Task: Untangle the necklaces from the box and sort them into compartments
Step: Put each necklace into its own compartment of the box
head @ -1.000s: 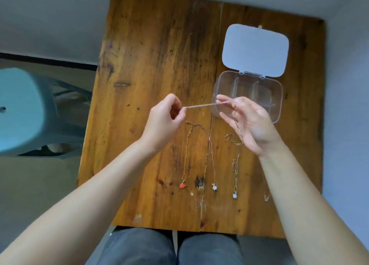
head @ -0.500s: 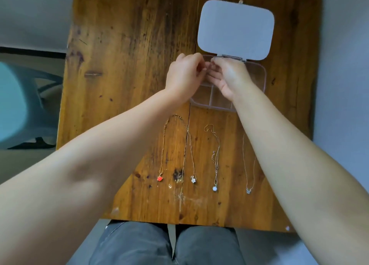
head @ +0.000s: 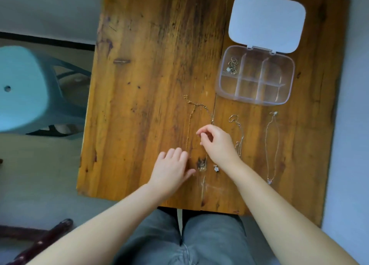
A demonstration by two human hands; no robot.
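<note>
On the wooden worktop sits the clear box, lid open, with one coiled necklace in its far-left compartment. Nearer the person, the left hand lies flat with fingers spread over a gold chain. The right hand hovers beside it, thumb and forefinger curled close together; whether they pinch the chain, I cannot tell. Two more necklaces lie to the right.
</note>
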